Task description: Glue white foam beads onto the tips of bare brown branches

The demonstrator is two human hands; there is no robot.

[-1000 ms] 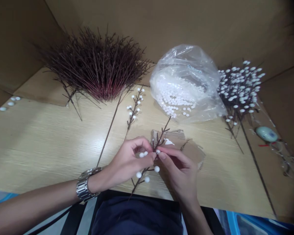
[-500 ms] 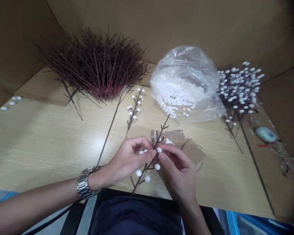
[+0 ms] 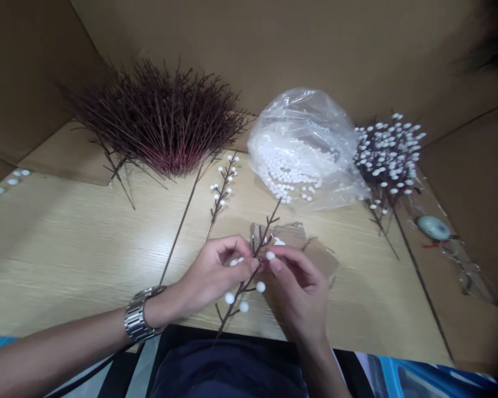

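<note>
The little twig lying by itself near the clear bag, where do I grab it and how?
I'd pinch the twig by its bare lower stem, coming from the near side: that thin end points nearly toward you, and the white balls sit higher up.

At the wrist of the left hand [image 3: 218, 273], in the lower left of the frame, a silver-coloured metal watch [image 3: 139, 314] is worn, its band made up of shiny links; its dial cannot be made out. At the bottom centre, the body is covered by a dark navy garment [image 3: 228, 371], softly creased and plain where it is seen.
</note>
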